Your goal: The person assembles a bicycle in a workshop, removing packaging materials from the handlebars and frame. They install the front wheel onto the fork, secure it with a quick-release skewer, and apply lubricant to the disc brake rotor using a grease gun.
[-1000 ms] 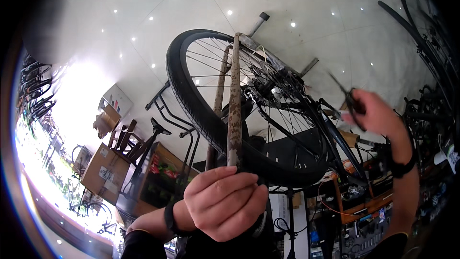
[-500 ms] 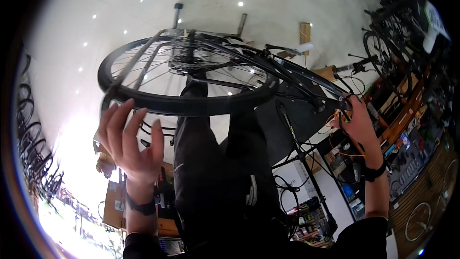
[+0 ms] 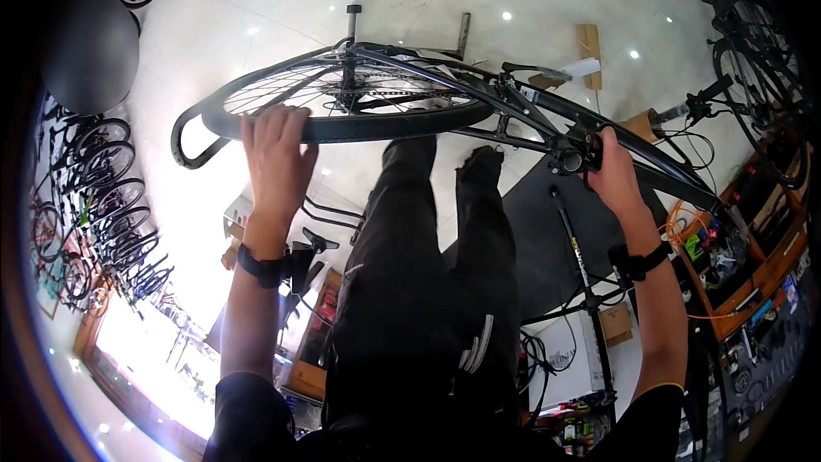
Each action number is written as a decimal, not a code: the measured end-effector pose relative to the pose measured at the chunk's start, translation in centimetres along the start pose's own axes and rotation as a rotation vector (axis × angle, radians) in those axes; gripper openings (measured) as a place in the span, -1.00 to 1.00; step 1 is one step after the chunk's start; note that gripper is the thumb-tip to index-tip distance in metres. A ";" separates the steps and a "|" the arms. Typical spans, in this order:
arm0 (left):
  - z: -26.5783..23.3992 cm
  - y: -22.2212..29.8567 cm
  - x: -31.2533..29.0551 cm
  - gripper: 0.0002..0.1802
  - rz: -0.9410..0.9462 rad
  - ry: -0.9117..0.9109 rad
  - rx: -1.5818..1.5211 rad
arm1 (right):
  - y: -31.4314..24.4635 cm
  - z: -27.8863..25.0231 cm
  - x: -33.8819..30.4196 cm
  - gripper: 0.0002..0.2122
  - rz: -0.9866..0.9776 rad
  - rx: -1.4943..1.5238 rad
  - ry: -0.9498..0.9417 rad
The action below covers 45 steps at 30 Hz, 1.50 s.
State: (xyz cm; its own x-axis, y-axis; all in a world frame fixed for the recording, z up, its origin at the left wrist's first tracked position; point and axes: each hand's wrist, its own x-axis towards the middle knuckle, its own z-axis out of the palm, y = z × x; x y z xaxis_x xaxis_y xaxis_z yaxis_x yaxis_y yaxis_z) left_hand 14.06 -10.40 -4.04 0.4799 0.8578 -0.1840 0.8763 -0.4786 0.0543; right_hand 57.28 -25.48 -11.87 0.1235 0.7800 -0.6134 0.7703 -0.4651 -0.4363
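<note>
Update: our left grip point(image 3: 279, 154) went from splayed to curled over the black rubber bicycle tyre point(image 3: 376, 127), which runs off rightward from it. Our right grip point(image 3: 612, 169) is at the dark metal bike frame point(image 3: 560, 109), can't tell if clamped. Probably steadier now.

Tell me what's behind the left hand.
A black tyre passes behind the left hand, showing on either side; the stretch covered by the hand cannot be seen.
</note>
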 end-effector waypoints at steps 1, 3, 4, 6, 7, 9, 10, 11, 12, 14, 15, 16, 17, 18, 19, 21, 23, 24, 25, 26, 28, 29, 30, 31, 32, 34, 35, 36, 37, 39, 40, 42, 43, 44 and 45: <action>0.1 0.4 0.1 -0.52 0.032 -0.027 0.002 | -0.1 0.1 0.1 -0.51 0.026 0.044 -0.002; 0.4 2.2 0.9 -0.52 0.161 -0.050 -0.019 | -0.6 -0.5 0.0 -0.50 0.085 0.124 -0.008; 0.5 3.3 1.5 -0.54 0.187 -0.075 -0.045 | 0.0 -0.1 0.2 -0.48 0.069 0.140 -0.003; 0.7 4.2 2.2 -0.59 0.219 -0.105 -0.079 | 0.4 0.3 0.6 -0.49 0.034 0.139 -0.013; 0.9 4.1 2.3 -0.62 0.225 -0.109 -0.086 | 0.5 0.2 0.7 -0.50 0.019 0.137 -0.017; 0.8 4.0 2.5 -0.66 0.248 -0.100 -0.094 | 0.7 0.1 0.4 -0.51 -0.002 0.157 -0.030; 0.6 3.9 2.4 -0.68 0.264 -0.089 -0.095 | 0.7 0.0 0.4 -0.52 -0.015 0.167 -0.038; 0.3 3.8 2.3 -0.70 0.281 -0.079 -0.096 | 0.6 -0.1 0.4 -0.53 -0.002 0.196 -0.028; -0.2 3.9 2.2 -0.73 0.278 -0.090 -0.098 | 0.4 -0.2 0.0 -0.54 0.018 0.229 -0.022; -0.6 3.6 2.1 -0.75 0.339 -0.109 -0.122 | 0.2 -0.3 -0.4 -0.56 0.069 0.241 -0.024; -0.4 3.9 2.3 -0.75 0.373 -0.110 -0.138 | 0.3 -0.4 -0.6 -0.57 0.051 0.234 -0.013; -0.2 4.4 2.4 -0.75 0.390 -0.111 -0.142 | 0.3 -0.5 -0.7 -0.58 0.028 0.224 -0.005; 0.0 5.1 2.4 -0.75 0.406 -0.113 -0.146 | 0.6 -0.8 -0.7 -0.59 0.004 0.214 0.001; 0.4 5.8 2.8 -0.75 0.415 -0.134 -0.119 | 1.8 -0.2 -1.0 -0.58 -0.029 0.179 0.036; 0.8 6.6 2.7 -0.76 0.402 -0.097 -0.127 | 2.1 -0.1 -1.1 -0.58 -0.006 0.210 0.016; 0.5 8.2 3.2 -0.76 0.420 -0.153 -0.063 | 1.5 -0.9 -1.8 -0.55 -0.013 0.219 0.009; 1.5 9.3 3.1 -0.77 0.389 -0.125 -0.089 | 1.6 -1.2 -1.2 -0.63 0.108 0.346 -0.083; 1.4 9.5 3.1 -0.75 0.423 -0.102 -0.134 | 1.3 -1.4 -0.8 -0.59 0.202 0.397 -0.126; 1.0 9.5 2.9 -0.74 0.455 -0.078 -0.177 | 1.2 -1.3 -0.7 -0.58 0.192 0.393 -0.128; 0.4 8.8 2.5 -0.72 0.450 -0.029 -0.330 | 0.7 -1.1 -0.3 -0.57 0.179 0.388 -0.123; -2.8 4.1 2.7 -0.63 0.411 -0.025 -0.366 | 0.4 -0.3 -0.5 -0.56 0.130 0.366 -0.084; -3.1 1.0 2.3 -0.49 0.289 -0.079 -0.345 | 0.1 -0.1 -0.7 -0.56 0.088 0.345 -0.046; -5.5 -2.6 2.6 -0.26 0.166 -0.188 -0.353 | 0.4 -0.4 -0.9 -0.55 0.172 0.367 -0.079; -4.3 -7.6 2.1 -0.13 0.161 -0.137 -0.278 | 0.1 -0.4 -1.3 -0.55 0.147 0.350 -0.056; -4.8 -11.2 1.9 -0.12 0.110 -0.141 -0.183 | -0.4 -0.4 -1.2 -0.55 0.112 0.334 -0.043; -3.5 -16.8 -0.1 -0.29 -0.029 -0.105 -0.179 | -0.9 -0.9 -0.7 -0.54 0.061 0.305 -0.050; -2.4 -18.6 -0.7 -0.37 -0.072 -0.067 -0.218 | -0.8 -0.9 -0.4 -0.54 0.073 0.258 -0.060; -2.3 -19.1 -0.6 -0.40 -0.044 -0.079 -0.199 | -0.8 -0.6 -0.3 -0.54 0.091 0.211 -0.065; -2.2 -19.1 -0.8 -0.43 -0.017 -0.090 -0.180 | -0.9 -0.8 -0.3 -0.54 0.109 0.164 -0.070; -3.0 -17.9 -1.2 -0.50 0.061 -0.118 -0.167 | -1.0 -1.6 -1.0 -0.56 0.117 0.250 -0.060; -4.6 -15.9 -0.7 -0.53 0.123 -0.139 -0.168 | -0.2 -1.9 -1.8 -0.56 0.158 0.275 -0.073; -6.9 -12.2 0.2 -0.57 0.216 -0.130 -0.204 | 1.6 -1.6 -2.3 -0.56 0.191 0.308 -0.065; -7.4 -10.2 0.2 -0.56 0.247 -0.108 -0.251 | 3.2 -1.1 -2.6 -0.56 0.194 0.310 -0.050; -7.9 -8.3 0.2 -0.56 0.282 -0.091 -0.267 | 3.4 -1.3 -2.6 -0.55 0.176 0.301 -0.035; -8.0 -6.8 0.5 -0.59 0.339 -0.079 -0.259 | 3.5 -1.6 -2.5 -0.55 0.165 0.284 -0.025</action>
State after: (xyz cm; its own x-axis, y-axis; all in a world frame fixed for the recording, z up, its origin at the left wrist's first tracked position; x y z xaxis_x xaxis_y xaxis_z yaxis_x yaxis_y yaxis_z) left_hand 8.70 -5.21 3.37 0.7462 0.6388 -0.1871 0.6563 -0.6590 0.3674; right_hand 60.66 -28.42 -10.80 0.2140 0.6757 -0.7055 0.5352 -0.6853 -0.4940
